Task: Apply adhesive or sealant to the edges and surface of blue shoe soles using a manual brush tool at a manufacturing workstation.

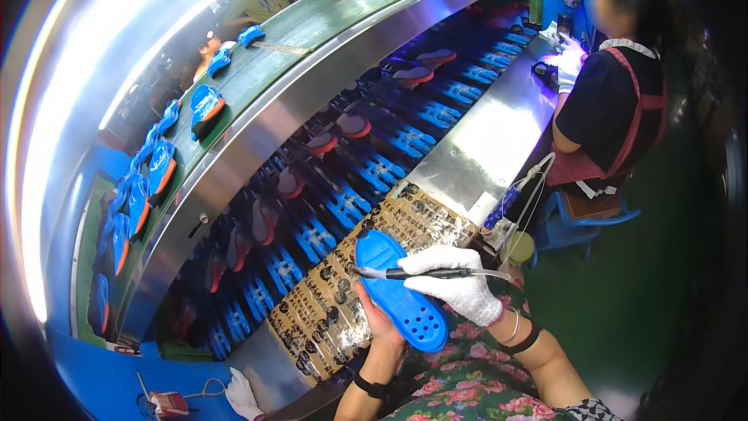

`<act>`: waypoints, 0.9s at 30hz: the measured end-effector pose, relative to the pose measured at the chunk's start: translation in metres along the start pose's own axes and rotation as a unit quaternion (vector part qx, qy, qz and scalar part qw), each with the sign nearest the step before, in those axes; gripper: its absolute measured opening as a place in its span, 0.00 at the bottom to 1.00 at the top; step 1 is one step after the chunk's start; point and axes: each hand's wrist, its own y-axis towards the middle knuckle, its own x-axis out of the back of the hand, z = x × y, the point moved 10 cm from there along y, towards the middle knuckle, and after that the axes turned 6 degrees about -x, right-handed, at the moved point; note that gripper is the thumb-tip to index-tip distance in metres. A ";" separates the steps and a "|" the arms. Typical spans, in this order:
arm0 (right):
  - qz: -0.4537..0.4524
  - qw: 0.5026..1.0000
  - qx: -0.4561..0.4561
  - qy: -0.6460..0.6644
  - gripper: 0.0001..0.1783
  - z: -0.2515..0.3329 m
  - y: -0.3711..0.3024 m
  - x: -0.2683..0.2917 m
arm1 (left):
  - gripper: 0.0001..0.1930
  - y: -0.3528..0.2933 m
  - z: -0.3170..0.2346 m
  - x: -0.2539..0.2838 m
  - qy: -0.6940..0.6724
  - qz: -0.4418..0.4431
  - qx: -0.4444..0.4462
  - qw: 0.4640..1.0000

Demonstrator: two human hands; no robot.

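Bare left hand (pixel 379 316) holds blue clog (pixel 401 296) near cardboard-covered surface (pixel 327 308); gloved right hand (pixel 461 288) grips pen-like tool (pixel 436 273), tip by clog's edge; work seemingly underway, amount left unclear; more blue shoes (pixel 206 103) on belt (pixel 300 31)

The bare left hand (pixel 382 323) supports a blue clog (pixel 423 313) from its left side and below, the holed end toward the person's body; the white-gloved right hand (pixel 458 287) grips a slim dark-handled tool (pixel 440 274) that crosses over the clog; beneath lies a brown printed sheet (pixel 305 326) on a metal table (pixel 497 138); beyond, blue-and-orange shoe parts (pixel 206 106) sit on a green conveyor belt (pixel 300 35); at right, a co-worker (pixel 604 101) in a red apron and pale gloves sits under violet light.
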 end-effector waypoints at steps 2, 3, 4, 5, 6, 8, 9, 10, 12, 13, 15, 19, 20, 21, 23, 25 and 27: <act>0.004 1.000 0.004 0.005 0.15 0.004 -0.002 -0.002 | 0.42 -0.002 0.000 -0.002 -0.018 0.037 0.009 0.999; 0.002 1.000 0.004 -0.003 0.15 0.006 -0.004 -0.003 | 0.42 -0.004 0.000 -0.003 -0.018 0.029 0.009 0.999; 0.000 1.000 0.003 -0.011 0.15 0.006 -0.005 -0.003 | 0.42 -0.006 0.000 -0.003 -0.019 0.019 0.009 1.000; 0.001 1.000 -0.002 -0.009 0.15 0.005 -0.005 -0.003 | 0.42 -0.006 -0.001 -0.003 -0.011 0.018 0.005 1.000; -0.002 1.000 0.007 -0.015 0.15 0.007 -0.004 -0.003 | 0.42 -0.006 -0.002 -0.001 -0.011 0.011 0.005 1.000; -0.008 1.000 0.018 -0.013 0.14 0.005 -0.002 -0.001 | 0.43 -0.004 -0.003 -0.006 -0.043 0.054 -0.003 0.998; -0.013 0.999 0.025 -0.019 0.14 0.005 -0.002 -0.001 | 0.44 -0.007 -0.009 -0.010 0.039 0.015 -0.028 0.999; -0.018 0.999 0.030 -0.025 0.14 0.003 0.001 0.000 | 0.45 -0.006 -0.003 -0.026 -0.238 0.163 0.041 0.957; -0.023 0.995 0.070 -0.070 0.15 0.017 0.000 0.001 | 0.45 -0.001 -0.004 -0.027 -0.210 0.146 0.040 0.966; -0.026 0.995 0.071 -0.071 0.14 0.020 -0.001 0.002 | 0.45 0.000 -0.005 -0.028 -0.191 0.135 0.033 0.972; -0.018 0.993 0.087 -0.083 0.14 0.024 0.002 -0.002 | 0.45 -0.002 -0.009 -0.031 -0.101 0.070 0.002 0.992; -0.018 0.984 0.127 -0.120 0.14 0.027 0.010 -0.008 | 0.46 -0.001 -0.014 -0.025 0.018 -0.004 -0.045 0.999; -0.022 0.975 0.161 -0.149 0.14 0.032 0.009 -0.011 | 0.46 -0.002 -0.013 -0.026 0.019 -0.009 -0.045 0.999; -0.035 0.967 0.174 -0.183 0.14 0.036 0.008 -0.014 | 0.46 -0.002 -0.014 -0.028 0.013 -0.012 -0.050 0.999; -0.038 0.949 0.220 -0.223 0.13 0.040 0.010 -0.021 | 0.45 -0.002 -0.014 -0.032 -0.007 0.014 -0.055 0.998; -0.023 0.907 0.296 -0.299 0.16 0.055 0.009 -0.032 | 0.46 -0.002 -0.013 -0.030 0.032 0.011 -0.071 0.997; -0.010 0.891 0.308 -0.334 0.16 0.050 0.002 -0.043 | 0.46 -0.003 -0.009 -0.027 0.077 0.016 -0.073 0.994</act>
